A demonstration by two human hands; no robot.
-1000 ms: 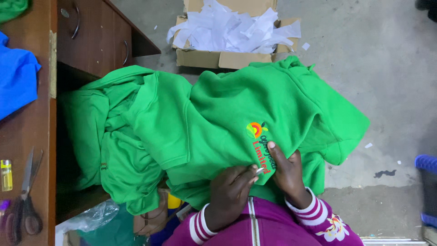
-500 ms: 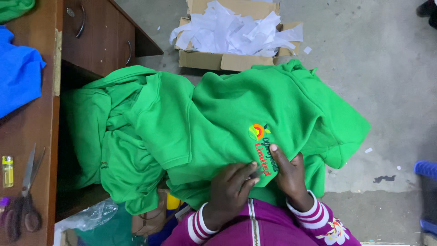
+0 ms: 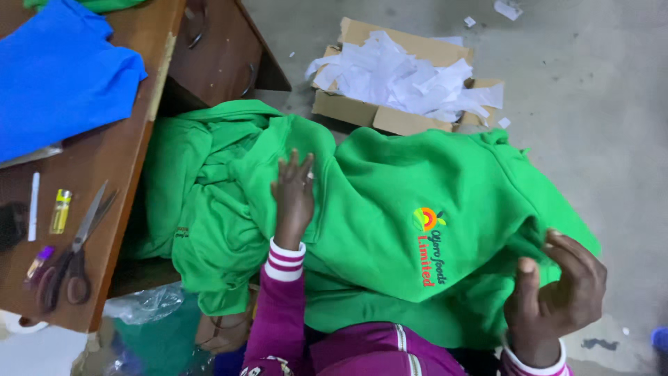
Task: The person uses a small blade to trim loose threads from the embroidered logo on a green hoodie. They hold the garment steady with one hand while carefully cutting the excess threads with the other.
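A bright green hooded sweatshirt (image 3: 445,188) with a small embroidered emblem lies spread over my lap, on top of more green garments (image 3: 209,202) heaped to the left. My left hand (image 3: 293,195) reaches forward, fingers spread, and rests flat on the green fabric near the middle of the pile. My right hand (image 3: 557,289) is raised at the garment's right edge, fingers curled and apart, palm toward me; it touches the fabric edge but I cannot tell whether it grips it. Purple striped sleeves cover both wrists.
A brown wooden table (image 3: 118,167) on the left carries a blue garment (image 3: 59,76), scissors (image 3: 69,251), a yellow lighter (image 3: 60,210) and a white pen. A cardboard box of white paper scraps (image 3: 407,80) sits on the grey concrete floor behind the pile.
Both hands have left the emblem near my body. The left one moved forward onto the pile; the right one swung out to the garment's right edge. The view tilted left.
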